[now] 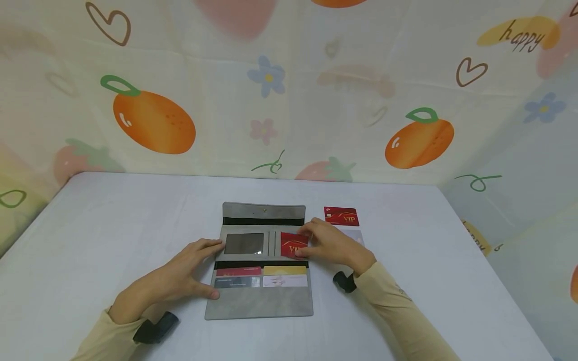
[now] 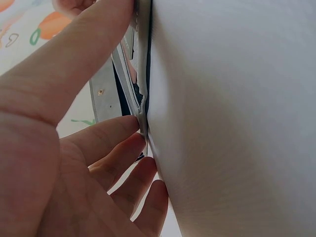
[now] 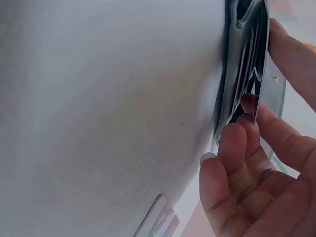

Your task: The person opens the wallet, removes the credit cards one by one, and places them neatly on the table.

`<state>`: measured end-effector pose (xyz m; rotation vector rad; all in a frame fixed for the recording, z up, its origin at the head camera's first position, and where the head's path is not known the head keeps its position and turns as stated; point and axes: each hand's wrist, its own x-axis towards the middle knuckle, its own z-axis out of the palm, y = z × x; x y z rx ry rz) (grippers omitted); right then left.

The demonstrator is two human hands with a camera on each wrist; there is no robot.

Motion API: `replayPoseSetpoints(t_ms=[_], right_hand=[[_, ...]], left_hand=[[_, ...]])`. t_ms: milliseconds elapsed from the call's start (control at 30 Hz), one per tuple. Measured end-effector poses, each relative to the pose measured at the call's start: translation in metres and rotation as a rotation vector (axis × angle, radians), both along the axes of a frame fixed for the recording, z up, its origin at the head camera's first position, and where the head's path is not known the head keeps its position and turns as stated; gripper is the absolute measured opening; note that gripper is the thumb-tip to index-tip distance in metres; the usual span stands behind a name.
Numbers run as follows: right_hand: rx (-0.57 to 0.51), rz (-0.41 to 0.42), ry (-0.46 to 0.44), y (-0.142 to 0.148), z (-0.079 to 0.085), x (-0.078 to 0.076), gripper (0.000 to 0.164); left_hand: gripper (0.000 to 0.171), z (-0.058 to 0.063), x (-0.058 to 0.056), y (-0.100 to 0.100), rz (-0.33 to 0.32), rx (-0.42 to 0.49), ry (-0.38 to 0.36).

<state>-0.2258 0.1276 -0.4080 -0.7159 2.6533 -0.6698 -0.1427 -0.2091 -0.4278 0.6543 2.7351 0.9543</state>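
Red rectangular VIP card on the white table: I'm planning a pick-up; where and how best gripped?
Probably by its short left and right edges, from above: the red rectangular card lies flat, both ends are uncovered, and a pale rectangular card sits close to its near edge.

From here, I lose part of the red VIP card (image 1: 290, 243) behind the right hand (image 1: 335, 243), which also hides some of the pale card (image 1: 354, 234). The dark grey card's (image 1: 237, 282) lettering is too small for me; the right wrist view's top edge cuts off the wallet (image 1: 259, 305).
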Motion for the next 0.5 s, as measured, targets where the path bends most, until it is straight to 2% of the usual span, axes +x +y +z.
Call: replayPoseSetpoints(t_ms=[333,500], right_hand=[[-0.126,0.049,-0.083,0.008,0.0001,-0.0027,0.041],[-0.15,0.06,-0.103,0.0103,0.0008,-0.0046,0.038]], left_hand=[[0.101,-0.0002,0.0002,-0.0009,0.003,-0.005,-0.002],[0.101,0.0004,0.0007,-0.0001,0.004,-0.001,-0.003]])
